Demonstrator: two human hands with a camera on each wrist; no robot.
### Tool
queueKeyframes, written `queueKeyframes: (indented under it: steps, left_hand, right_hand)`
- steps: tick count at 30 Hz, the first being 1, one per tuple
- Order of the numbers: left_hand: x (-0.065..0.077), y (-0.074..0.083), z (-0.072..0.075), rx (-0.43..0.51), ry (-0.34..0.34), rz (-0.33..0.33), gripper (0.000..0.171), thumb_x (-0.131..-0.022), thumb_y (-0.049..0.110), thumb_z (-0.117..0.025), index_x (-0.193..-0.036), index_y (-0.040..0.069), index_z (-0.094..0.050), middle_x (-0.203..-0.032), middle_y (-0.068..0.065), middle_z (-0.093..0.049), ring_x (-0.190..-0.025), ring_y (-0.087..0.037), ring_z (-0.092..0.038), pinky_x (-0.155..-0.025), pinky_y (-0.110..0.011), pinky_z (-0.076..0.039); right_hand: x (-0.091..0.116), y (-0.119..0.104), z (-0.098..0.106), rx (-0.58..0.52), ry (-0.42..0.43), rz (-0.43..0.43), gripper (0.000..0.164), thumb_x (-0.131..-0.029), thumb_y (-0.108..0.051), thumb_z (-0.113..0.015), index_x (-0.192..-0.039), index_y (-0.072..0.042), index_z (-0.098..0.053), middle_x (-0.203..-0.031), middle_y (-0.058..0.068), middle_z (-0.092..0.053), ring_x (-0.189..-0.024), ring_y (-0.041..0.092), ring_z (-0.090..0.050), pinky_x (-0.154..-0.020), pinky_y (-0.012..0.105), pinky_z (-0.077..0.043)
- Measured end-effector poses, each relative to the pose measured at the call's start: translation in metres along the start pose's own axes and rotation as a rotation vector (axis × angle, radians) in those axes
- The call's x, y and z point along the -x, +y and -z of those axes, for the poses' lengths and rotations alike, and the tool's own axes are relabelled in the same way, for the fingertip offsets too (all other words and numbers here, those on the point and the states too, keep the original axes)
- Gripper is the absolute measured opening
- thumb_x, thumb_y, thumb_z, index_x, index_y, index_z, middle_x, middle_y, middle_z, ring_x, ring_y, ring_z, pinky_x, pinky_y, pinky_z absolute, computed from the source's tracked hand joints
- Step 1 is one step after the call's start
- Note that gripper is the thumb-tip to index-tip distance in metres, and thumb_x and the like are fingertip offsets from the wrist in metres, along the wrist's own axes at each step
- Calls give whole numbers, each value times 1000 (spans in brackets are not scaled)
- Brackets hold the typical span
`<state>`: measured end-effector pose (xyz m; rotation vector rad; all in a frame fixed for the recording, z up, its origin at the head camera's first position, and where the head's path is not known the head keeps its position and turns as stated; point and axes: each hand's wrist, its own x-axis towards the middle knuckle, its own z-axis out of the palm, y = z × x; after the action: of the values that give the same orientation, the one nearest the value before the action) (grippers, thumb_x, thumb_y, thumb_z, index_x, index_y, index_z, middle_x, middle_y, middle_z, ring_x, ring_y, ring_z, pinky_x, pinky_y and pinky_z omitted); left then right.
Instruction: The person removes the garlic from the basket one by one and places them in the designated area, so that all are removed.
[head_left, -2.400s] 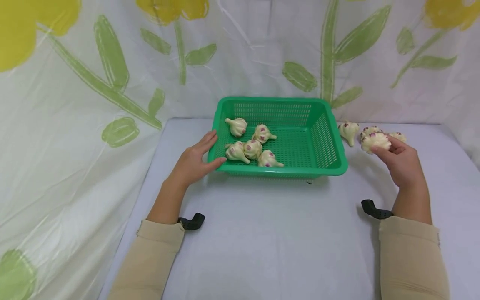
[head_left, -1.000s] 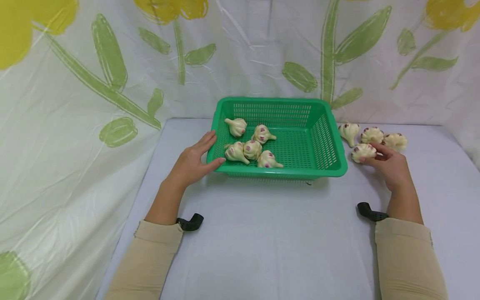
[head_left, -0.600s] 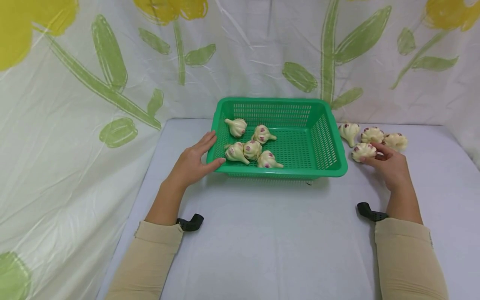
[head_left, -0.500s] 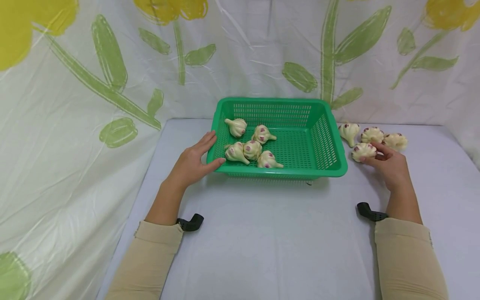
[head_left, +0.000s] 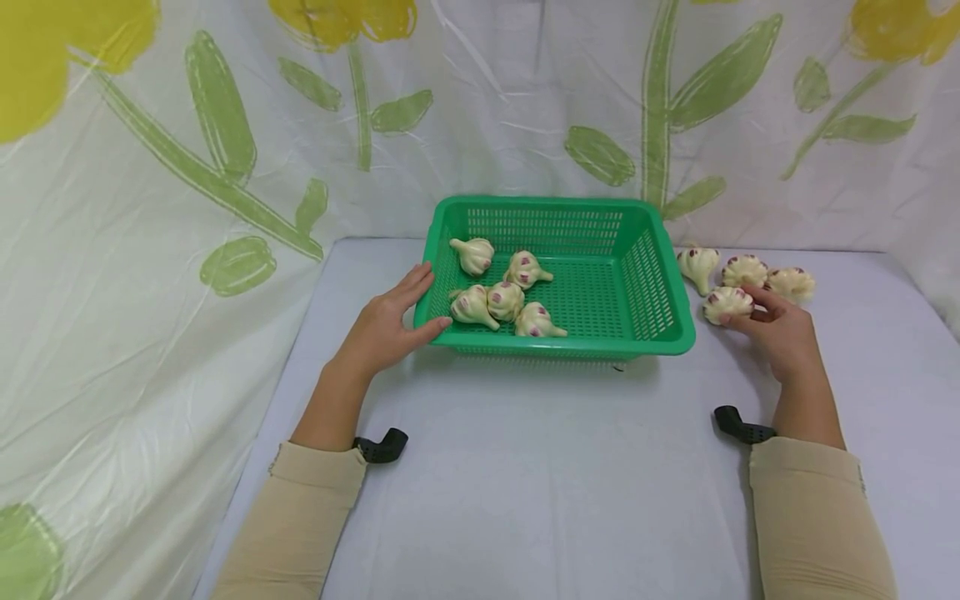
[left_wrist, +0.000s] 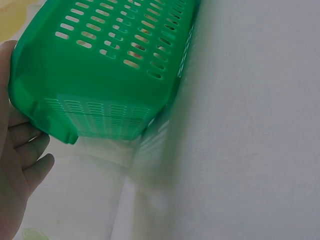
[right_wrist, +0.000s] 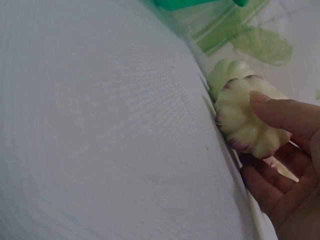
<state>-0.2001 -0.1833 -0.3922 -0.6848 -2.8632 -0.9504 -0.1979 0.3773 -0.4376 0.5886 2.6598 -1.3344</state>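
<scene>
Right hand (head_left: 780,333) was clamped on one garlic bulb (head_left: 727,306), thumb on the near side, fingers on the far side. Bulb was at table level, just right of the basket, between it and the table's far right corner. Can't tell if it bore on the cloth.

Left hand (head_left: 386,329): thumb and fingers apart, spread along the left end of the green basket (head_left: 562,344), thumb at its near left corner. Basket sat near the far edge of the table (head_left: 555,483), five bulbs (head_left: 506,300) inside, mostly left half.

Three loose bulbs (head_left: 744,271) lay along the table's far edge, just past the held one. Behind: white curtain (head_left: 487,108), flower print.
</scene>
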Motion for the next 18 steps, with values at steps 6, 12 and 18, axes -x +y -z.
queueKeyframes:
  steps: [6,12,18]
  left_hand:
    - [0,1,1,1,-3,-6,79,-92,53,-63,-153,12,-35,-162,3,-26,-150,-18,-24,-117,-47,-32]
    - [0,1,1,4,2,-9,78,-92,52,-62,-153,12,-35,-162,3,-26,-149,-19,-26,-117,-47,-32]
    - [1,1,1,2,0,0,78,-92,53,-62,-153,12,-35,-162,4,-26,-149,-19,-26,-117,-47,-32]
  right_hand:
    - [1,-1,0,5,-6,-1,90,-79,-62,-72,-154,-38,-29,-156,14,-32,-126,22,-41,-87,24,-40]
    - [2,-1,1,1,-2,-9,89,-78,-61,-72,-154,-38,-30,-153,12,-36,-124,18,-43,-91,28,-42]
    - [3,-1,1,-15,16,2,88,-78,-59,-75,-153,-37,-35,-146,6,-43,-109,2,-46,-85,21,-41]
